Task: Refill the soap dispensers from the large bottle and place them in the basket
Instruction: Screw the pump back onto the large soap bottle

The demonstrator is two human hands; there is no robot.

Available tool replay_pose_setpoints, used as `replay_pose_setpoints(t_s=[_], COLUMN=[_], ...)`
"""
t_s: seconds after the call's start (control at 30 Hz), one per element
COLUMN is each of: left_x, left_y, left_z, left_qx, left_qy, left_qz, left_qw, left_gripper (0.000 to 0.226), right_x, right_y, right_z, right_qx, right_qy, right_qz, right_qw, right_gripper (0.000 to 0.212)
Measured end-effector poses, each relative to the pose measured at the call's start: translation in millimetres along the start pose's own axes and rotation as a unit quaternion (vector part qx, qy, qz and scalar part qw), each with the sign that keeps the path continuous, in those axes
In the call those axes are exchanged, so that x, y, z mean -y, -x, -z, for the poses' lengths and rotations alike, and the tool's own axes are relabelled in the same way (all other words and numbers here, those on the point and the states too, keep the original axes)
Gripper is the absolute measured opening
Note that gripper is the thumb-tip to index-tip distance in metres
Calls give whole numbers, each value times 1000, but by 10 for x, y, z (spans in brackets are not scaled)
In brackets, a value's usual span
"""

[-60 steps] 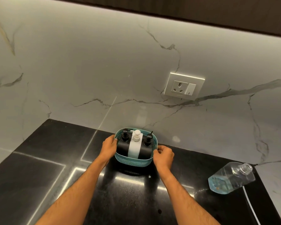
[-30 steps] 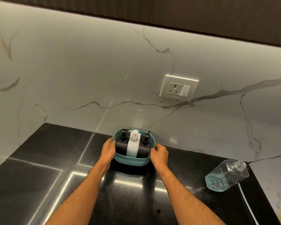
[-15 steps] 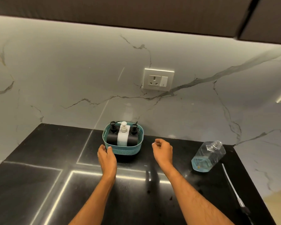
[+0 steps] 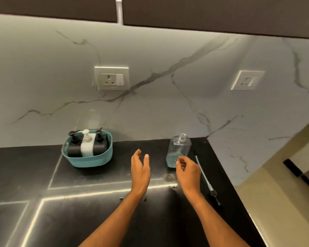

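A teal basket stands on the black counter near the wall. Inside it are two black soap dispensers with a white dispenser between them. The large clear bottle stands uncapped to the right, with a little blue liquid at its bottom. My left hand hovers open between basket and bottle, holding nothing. My right hand is just in front of the bottle, fingers loosely curled and empty, not touching it.
A pump tube with a black head lies on the black counter right of my right hand. The counter's right edge drops off close by. Two wall sockets sit on the marble backsplash.
Both hands have let go of the basket and moved right toward the large bottle. The view has swung right, so the basket now sits at the left.
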State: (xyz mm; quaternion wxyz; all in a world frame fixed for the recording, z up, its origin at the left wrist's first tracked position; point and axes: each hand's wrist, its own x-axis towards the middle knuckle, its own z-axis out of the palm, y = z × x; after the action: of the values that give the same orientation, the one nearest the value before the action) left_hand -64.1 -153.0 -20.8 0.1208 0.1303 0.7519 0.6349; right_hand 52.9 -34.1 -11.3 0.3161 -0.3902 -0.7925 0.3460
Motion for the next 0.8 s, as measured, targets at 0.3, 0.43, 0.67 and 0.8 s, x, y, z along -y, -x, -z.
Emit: replay_pose_setpoints(t_s=[0.3, 0.43, 0.67, 0.8], left_x=[-183, -186, -182, -176], left_y=[-139, -280, -391, -426], left_z=[-718, -895, -1095, -1171], left_qx=[111, 121, 133, 142], left_qy=[-69, -99, -113, -91], left_qz=[-28, -33, -36, -32], left_qw=[991, 987, 984, 985], left_gripper=[80, 95, 98, 86], right_x=[-730, -896, -1088, -1148], right_y=[61, 116, 92, 71], right_z=[637, 708, 712, 718], right_qx=[8, 33, 78, 100], right_qy=[149, 187, 222, 233], right_qz=[-63, -91, -115, -132], right_qw=[987, 978, 965, 958], right_gripper=[34, 43, 49, 48])
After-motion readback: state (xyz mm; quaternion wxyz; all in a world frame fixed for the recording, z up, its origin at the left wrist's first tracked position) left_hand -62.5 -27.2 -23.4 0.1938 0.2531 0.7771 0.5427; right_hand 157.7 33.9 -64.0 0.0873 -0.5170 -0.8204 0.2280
